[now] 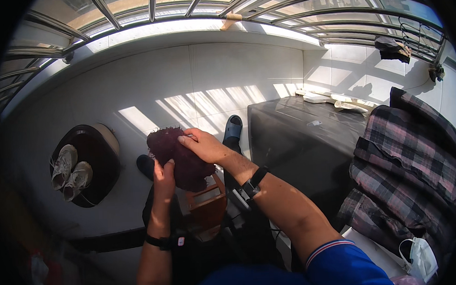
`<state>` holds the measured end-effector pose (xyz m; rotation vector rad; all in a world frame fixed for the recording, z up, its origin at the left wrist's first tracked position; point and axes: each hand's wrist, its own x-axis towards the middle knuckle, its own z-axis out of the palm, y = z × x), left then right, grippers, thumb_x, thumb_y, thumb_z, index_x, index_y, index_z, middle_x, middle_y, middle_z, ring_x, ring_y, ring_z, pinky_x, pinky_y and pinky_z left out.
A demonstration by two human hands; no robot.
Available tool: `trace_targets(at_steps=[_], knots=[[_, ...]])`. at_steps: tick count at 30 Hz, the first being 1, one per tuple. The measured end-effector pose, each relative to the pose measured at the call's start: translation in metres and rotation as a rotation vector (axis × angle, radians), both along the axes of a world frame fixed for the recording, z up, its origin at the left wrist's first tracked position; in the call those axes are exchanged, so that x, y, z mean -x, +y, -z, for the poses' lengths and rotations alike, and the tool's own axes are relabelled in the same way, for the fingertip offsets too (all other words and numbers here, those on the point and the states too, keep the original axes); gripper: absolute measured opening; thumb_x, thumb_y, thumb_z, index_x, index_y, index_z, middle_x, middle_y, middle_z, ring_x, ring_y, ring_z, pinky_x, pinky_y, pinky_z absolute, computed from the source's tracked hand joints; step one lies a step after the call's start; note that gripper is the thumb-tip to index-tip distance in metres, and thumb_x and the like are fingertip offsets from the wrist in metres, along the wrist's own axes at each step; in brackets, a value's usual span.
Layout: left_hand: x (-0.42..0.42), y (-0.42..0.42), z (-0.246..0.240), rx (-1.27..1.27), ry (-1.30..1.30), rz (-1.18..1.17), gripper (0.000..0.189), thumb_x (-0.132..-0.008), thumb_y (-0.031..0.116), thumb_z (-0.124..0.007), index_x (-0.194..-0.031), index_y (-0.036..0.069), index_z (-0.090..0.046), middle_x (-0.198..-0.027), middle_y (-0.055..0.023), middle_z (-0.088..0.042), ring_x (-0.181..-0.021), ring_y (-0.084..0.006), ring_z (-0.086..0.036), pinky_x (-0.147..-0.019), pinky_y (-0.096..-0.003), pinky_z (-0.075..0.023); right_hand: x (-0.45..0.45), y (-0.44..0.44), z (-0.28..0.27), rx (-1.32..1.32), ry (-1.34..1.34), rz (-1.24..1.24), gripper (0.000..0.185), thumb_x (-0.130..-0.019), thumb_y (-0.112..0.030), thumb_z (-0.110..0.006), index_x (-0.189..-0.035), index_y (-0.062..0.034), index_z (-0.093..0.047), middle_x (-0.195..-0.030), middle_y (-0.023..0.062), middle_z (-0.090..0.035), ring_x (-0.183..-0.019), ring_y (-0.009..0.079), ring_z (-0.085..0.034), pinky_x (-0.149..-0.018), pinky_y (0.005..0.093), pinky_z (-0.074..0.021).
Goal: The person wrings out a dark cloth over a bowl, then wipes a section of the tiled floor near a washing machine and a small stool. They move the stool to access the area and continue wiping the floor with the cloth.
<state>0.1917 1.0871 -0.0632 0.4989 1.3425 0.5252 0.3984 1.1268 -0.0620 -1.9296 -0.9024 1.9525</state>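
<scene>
Both my hands hold a dark maroon cloth (pixel 186 164) with frayed edges in front of me. My left hand (pixel 163 177) pinches its lower left side, thumb on top and fingers hidden behind. At the upper right edge my right hand (pixel 204 144) grips the cloth between thumb and fingers. Below the cloth, between my legs, is a reddish-brown wooden stool or similar wooden piece (pixel 208 202), partly covered. Black straps circle both wrists. My feet wear dark slippers (pixel 233 128).
To the left, a pair of white lace-up shoes (pixel 71 171) rests on a dark round-cornered stool or bin top (pixel 104 165). A large grey box-shaped unit (pixel 290 138) stands at right, beside plaid fabric (pixel 401 151) and a face mask (pixel 422 258). Metal railings (pixel 152 6) line the windows.
</scene>
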Motion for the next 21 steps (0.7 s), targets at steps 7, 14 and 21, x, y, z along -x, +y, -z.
trace_targets(at_steps=[7,14,21], knots=[[-0.058,0.049,-0.037,-0.058,-0.083,0.147,0.048,-0.106,0.019,-0.055,-0.151,0.000,-0.053,-0.136,-0.0136,-0.066,-0.122,-0.0225,-0.063,-0.108,-0.0356,-0.0490,-0.051,-0.014,-0.065,-0.043,0.275,0.321,0.078,-0.103,-0.044,-0.072,-0.157,0.0046,-0.044,-0.141,0.0184,-0.064,-0.130,0.0229,-0.060,-0.114,0.0373,-0.0474],[-0.168,0.049,-0.040,0.172,-0.238,0.191,0.060,-0.106,0.019,-0.070,-0.156,0.001,-0.041,-0.138,-0.0129,-0.063,-0.121,-0.0203,-0.064,-0.107,-0.0366,-0.0535,-0.156,-0.049,-0.051,-0.037,0.320,0.665,0.073,-0.101,-0.038,-0.075,-0.150,0.0094,-0.049,-0.137,0.0220,-0.067,-0.124,0.0256,-0.066,-0.107,0.0392,-0.0529],[-0.284,0.069,-0.043,0.007,-0.132,0.691,0.069,-0.098,0.023,-0.079,-0.152,-0.003,-0.043,-0.134,-0.0139,-0.064,-0.120,-0.0202,-0.063,-0.106,-0.0352,-0.0517,-0.220,-0.077,-0.037,-0.076,0.050,1.097,0.061,-0.099,-0.036,-0.075,-0.137,0.0081,-0.057,-0.125,0.0205,-0.071,-0.113,0.0265,-0.070,-0.099,0.0399,-0.0562]])
